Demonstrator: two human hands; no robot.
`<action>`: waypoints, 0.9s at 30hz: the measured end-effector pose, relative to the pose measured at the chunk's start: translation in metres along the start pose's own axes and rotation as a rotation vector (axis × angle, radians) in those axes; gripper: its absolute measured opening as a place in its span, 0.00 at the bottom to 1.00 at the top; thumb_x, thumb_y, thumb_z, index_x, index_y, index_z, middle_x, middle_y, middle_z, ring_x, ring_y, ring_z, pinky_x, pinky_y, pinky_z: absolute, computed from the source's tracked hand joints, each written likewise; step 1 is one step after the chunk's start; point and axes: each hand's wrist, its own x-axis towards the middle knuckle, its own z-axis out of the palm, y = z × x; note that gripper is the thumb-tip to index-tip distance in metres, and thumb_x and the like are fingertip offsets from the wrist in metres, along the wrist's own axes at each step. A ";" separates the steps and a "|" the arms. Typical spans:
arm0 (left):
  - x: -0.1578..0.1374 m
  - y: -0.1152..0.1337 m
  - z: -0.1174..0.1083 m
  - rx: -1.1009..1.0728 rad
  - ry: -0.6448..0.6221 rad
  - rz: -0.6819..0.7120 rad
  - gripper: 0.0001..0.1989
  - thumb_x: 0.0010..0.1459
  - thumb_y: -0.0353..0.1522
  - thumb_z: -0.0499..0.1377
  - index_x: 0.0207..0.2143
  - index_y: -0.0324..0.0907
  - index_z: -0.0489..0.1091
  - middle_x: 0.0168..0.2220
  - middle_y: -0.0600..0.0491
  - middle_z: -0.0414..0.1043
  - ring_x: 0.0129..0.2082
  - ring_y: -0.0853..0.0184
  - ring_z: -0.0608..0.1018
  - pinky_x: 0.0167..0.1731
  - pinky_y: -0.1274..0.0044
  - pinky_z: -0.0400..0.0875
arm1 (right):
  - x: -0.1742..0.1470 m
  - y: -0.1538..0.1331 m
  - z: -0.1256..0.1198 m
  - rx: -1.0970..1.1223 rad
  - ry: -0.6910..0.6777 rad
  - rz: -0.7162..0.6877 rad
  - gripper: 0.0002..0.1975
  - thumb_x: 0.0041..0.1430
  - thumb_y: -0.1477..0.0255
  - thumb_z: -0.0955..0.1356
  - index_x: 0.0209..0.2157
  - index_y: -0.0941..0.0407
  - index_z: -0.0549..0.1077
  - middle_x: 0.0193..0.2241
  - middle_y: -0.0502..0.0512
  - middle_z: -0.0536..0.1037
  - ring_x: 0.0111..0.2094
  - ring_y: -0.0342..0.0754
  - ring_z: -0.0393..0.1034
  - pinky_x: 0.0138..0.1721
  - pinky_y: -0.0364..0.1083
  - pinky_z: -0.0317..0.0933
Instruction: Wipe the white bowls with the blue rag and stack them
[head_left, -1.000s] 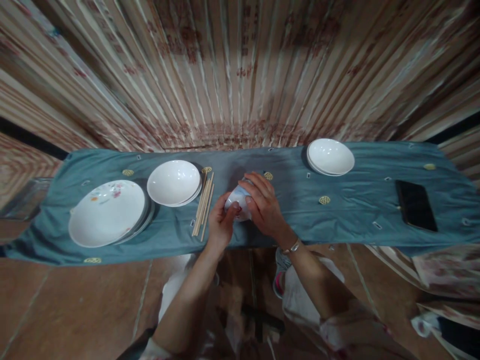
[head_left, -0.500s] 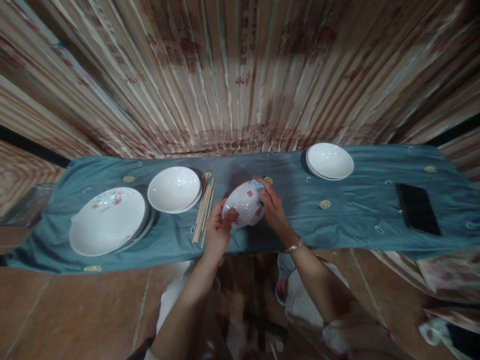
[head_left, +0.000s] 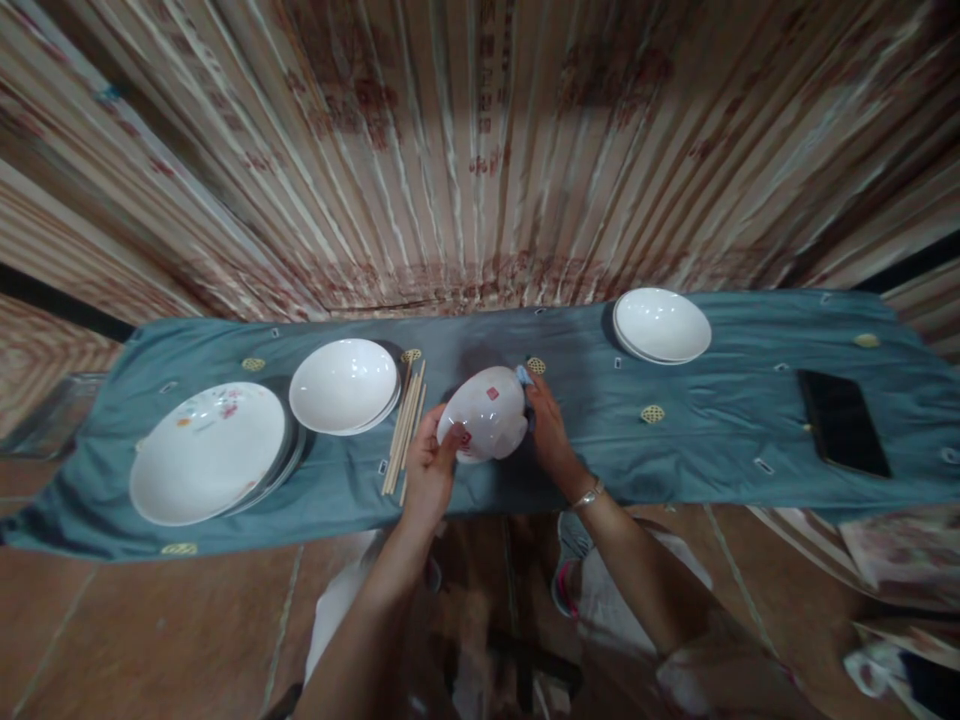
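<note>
A white bowl (head_left: 491, 410) with small red marks is tipped on its side above the cloth, its outer wall towards me. My left hand (head_left: 431, 465) grips its left rim, thumb over the outside. At the bowl's right side, by its foot, my right hand (head_left: 550, 425) is closed on a pale blue cloth (head_left: 523, 375), which touches the bowl. Most of that cloth is hidden by the fingers. Several wooden chopsticks (head_left: 405, 430) lie just left of my left hand. Beyond them stand stacked white bowls (head_left: 343, 385).
A stack of large floral plates (head_left: 210, 455) stands at the left end of the table with its teal tablecloth (head_left: 577, 450). More stacked white bowls (head_left: 662, 325) are at the back right. A black phone (head_left: 844, 422) lies near the right end. A patterned curtain (head_left: 480, 200) hangs behind.
My right hand has slid with the cloth from the bowl's outer wall round towards its foot on the right. The left hand keeps its grip; the bowl has turned slightly.
</note>
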 end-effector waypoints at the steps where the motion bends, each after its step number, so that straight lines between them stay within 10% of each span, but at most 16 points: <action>1: 0.000 0.000 0.000 -0.002 0.000 -0.007 0.26 0.49 0.51 0.70 0.41 0.43 0.76 0.34 0.52 0.78 0.32 0.68 0.76 0.33 0.78 0.71 | -0.001 0.002 0.000 -0.019 -0.001 -0.017 0.26 0.70 0.56 0.58 0.56 0.57 0.74 0.54 0.64 0.80 0.57 0.53 0.73 0.63 0.56 0.62; 27: 0.002 -0.007 0.015 -0.055 -0.133 -0.116 0.24 0.45 0.47 0.74 0.38 0.42 0.76 0.32 0.52 0.81 0.31 0.67 0.80 0.37 0.75 0.76 | 0.029 -0.027 -0.026 -0.062 0.132 -0.115 0.19 0.67 0.59 0.62 0.47 0.53 0.78 0.43 0.55 0.83 0.44 0.50 0.76 0.48 0.49 0.69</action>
